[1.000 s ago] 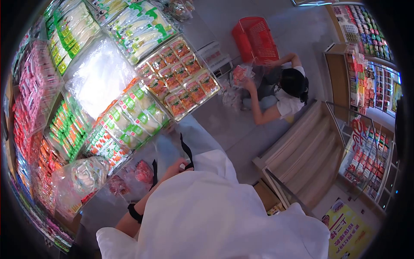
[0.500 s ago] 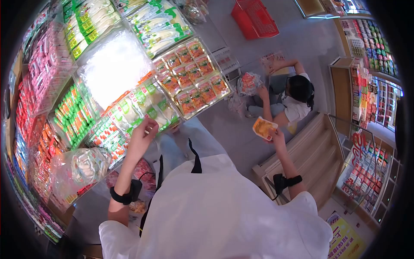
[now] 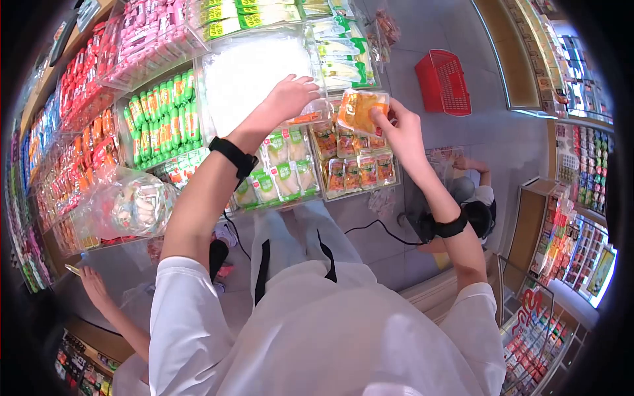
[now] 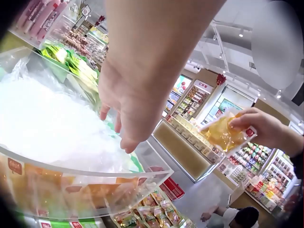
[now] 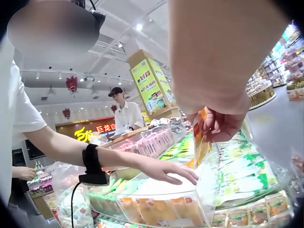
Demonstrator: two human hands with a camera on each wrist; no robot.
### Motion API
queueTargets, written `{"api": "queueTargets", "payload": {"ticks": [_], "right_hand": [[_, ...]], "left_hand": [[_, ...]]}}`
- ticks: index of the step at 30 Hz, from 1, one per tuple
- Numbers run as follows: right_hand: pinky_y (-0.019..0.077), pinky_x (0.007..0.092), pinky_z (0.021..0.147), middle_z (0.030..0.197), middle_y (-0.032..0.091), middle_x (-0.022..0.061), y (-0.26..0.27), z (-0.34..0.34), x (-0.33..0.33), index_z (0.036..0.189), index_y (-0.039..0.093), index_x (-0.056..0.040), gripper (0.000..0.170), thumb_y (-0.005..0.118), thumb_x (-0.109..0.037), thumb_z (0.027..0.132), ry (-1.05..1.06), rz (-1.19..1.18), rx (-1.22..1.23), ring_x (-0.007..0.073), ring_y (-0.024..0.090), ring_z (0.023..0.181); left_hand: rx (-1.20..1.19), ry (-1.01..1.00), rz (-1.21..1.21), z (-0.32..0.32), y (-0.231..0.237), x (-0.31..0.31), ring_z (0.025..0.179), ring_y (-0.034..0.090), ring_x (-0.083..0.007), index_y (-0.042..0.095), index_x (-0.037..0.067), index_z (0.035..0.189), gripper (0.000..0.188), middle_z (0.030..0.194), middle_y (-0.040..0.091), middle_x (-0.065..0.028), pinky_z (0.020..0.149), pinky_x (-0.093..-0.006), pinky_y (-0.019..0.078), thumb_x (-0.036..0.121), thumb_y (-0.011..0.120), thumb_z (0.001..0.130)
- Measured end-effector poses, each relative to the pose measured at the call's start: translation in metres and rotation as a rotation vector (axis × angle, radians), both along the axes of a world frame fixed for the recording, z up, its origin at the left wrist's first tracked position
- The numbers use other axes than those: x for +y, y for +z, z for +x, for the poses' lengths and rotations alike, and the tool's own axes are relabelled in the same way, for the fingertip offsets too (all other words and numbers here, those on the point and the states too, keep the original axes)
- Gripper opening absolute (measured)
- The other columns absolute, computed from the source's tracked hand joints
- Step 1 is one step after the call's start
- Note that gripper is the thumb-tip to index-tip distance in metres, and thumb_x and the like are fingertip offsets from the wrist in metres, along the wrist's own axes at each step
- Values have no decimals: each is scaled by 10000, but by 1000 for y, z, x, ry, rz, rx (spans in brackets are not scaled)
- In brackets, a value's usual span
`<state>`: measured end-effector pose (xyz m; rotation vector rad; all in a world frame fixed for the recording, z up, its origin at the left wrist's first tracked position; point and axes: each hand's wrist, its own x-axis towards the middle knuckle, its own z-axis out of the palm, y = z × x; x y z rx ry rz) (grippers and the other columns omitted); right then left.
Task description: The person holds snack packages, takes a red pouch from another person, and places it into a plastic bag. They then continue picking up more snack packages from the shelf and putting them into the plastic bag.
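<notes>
My right hand pinches a flat sealed food pack with yellow-orange contents, thumb on its face. It is held over the tray of small orange-red food packs. In the left wrist view the pack is tilted and its clear front shows. My left hand reaches over the clear-walled bin with a bright white glare inside. Its fingers are spread and relaxed, holding nothing. Orange packs show along the bin's front wall in the right wrist view.
Green-and-white packs and green-wrapped sticks fill nearby trays. A knotted plastic bag sits at the display's near left. A red basket stands on the floor, a crouching person below it. Another person's hand shows lower left.
My left hand has risen from my waist to over the white bin. My right hand has brought the pack from the right side over the trays. The head view has turned toward the display.
</notes>
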<state>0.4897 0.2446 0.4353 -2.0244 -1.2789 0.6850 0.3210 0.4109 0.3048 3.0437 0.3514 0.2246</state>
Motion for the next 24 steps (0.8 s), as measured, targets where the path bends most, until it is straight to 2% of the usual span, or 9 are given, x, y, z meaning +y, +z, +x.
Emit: {"api": "queueTargets", "payload": {"ticks": [3, 6, 9, 12, 15, 18, 19, 24], "right_hand": [[429, 354, 537, 587, 550, 168, -10, -4, 20, 762, 534, 45, 254, 558, -204, 804, 36, 7, -85, 279, 557, 532], [431, 365, 543, 576, 539, 166, -6, -12, 34, 734, 519, 45, 251, 555, -194, 801, 36, -13, -79, 301, 551, 530], [436, 375, 587, 665, 563, 164, -11, -15, 47, 718, 518, 37, 207, 562, -158, 775, 70, -75, -165, 308, 559, 609], [438, 373, 686, 853, 580, 158, -17, -17, 68, 676, 517, 21, 174, 572, -134, 734, 203, 50, -343, 293, 553, 792], [433, 351, 795, 1037, 551, 116, -38, -21, 98, 741, 562, 34, 129, 584, -89, 708, 426, 226, -451, 265, 501, 963], [381, 369, 892, 1072, 548, 109, -63, -27, 121, 695, 573, 33, 122, 589, -86, 675, 540, 158, -563, 272, 458, 1037], [377, 369, 898, 1071, 554, 109, -70, -29, 124, 659, 591, 34, 115, 588, -80, 646, 564, 150, -624, 273, 463, 1039], [379, 361, 881, 1045, 565, 116, -78, -40, 130, 670, 627, 27, 109, 583, -56, 613, 640, 66, -733, 256, 470, 1042]], "left_hand": [[189, -24, 73, 12, -13, 6, 1110, 456, -120, 633, 196, 967, 213, 1004, 577, 43, 966, -394, 335, 211, 554, 769], [411, -8, 70, 22, -21, 8, 1099, 444, -109, 634, 251, 970, 229, 1004, 562, 66, 1004, -440, 276, 318, 582, 757], [404, 37, 85, 21, -32, 7, 1098, 427, -105, 638, 285, 956, 221, 1048, 542, 75, 1023, -439, 237, 362, 584, 756], [354, 57, 39, 11, -38, 11, 1124, 405, -113, 658, 286, 912, 188, 1072, 528, 68, 1039, -430, 202, 360, 580, 758], [367, 109, -66, 7, -36, 15, 1138, 391, -116, 675, 275, 865, 165, 1076, 526, 64, 1049, -429, 176, 361, 582, 758], [371, 193, -115, 8, -34, 10, 1162, 367, -132, 684, 228, 838, 207, 1090, 524, 58, 1057, -431, 152, 388, 597, 741], [371, 203, -114, 8, -31, 7, 1173, 356, -138, 682, 210, 850, 244, 1107, 519, 47, 1060, -433, 142, 407, 602, 731], [382, 209, -150, 5, -27, 3, 1223, 308, -171, 656, 136, 953, 452, 1193, 481, -22, 1070, -450, 95, 499, 612, 687]]}}
